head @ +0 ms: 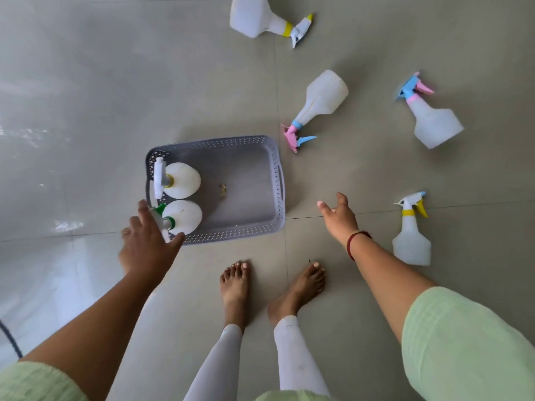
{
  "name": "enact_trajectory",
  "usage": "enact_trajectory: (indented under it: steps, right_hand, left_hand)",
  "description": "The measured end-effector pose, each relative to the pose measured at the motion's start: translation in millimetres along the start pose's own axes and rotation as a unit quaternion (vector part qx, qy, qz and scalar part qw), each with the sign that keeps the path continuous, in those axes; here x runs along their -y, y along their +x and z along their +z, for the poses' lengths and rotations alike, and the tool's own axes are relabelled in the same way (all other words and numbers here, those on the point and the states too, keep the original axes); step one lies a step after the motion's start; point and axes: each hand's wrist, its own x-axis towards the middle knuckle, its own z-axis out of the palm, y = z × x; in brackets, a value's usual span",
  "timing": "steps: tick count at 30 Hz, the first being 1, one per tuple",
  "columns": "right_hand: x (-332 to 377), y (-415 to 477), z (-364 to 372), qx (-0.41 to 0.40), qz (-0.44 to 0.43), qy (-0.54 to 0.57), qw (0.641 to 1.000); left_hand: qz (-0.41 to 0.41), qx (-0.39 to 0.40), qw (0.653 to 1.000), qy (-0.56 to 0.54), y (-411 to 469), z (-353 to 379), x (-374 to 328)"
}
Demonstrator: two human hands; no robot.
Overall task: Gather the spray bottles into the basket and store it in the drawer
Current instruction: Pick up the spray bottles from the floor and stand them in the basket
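a: basket (254, 157), grey, on the floor (86, 96). contents?

b: two spray bottles, upright, along its left wall. white-topped bottle (181, 180) toward the far-left corner, green-topped bottle (181, 217) toward the near-left corner. rest of the basket bare.

a: left hand (144, 247)?

b: at the near-left corner, fingers spread around the green top, touching or just letting go; i cannot tell which. not clenched.

a: right hand (338, 215)?

b: open, empty, fingers loose, hanging over the floor between the basket's right wall and the loose bottles.

a: loose stock?

b: four, all lying on the floor to the right of the basket. pink-and-blue bottle (321, 101) just beyond the far-right corner. second pink-and-blue bottle (434, 123) well apart, further right. yellow-collared bottle (411, 241) near the right wrist. yellow-tipped bottle (254, 15) at the far edge of view, cut off.

a: risks?

b: likely that the green-topped bottle tips as the left hand leaves. upright bottles may topple once the basket is lifted. triggers may snag the perforated walls.

a: obstructions?

b: bare feet (234, 285) near the basket's near wall; nothing between right hand and bottles. drawer not in view.
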Motion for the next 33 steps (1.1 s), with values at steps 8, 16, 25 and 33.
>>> enact_trajectory:
  steps: [8, 16, 25, 33]
  right_hand:
    - [-32.7, -10.5, -84.0, 0.0, 0.023, 0.008, 1.0]
    - [-74.3, 17.5, -166.2, -0.091, 0.007, -0.004, 0.996]
    - [-148.9, 47.0, -189.9, -0.121, 0.131, -0.112, 0.978]
    - [-172.1, 102.9, -146.9, -0.076, 0.191, -0.126, 0.97]
  left_hand:
    - [0.176, 0.01, 0.984, 0.012, -66.0, -14.7, -71.0]
    - [0.266, 0.067, 0.955, -0.117, -75.3, 17.5, -248.9]
    - [0.381, 0.126, 0.916, -0.013, -37.0, 65.7, -326.0]
    - [0.446, 0.166, 0.879, 0.023, -4.3, 115.5, -328.0]
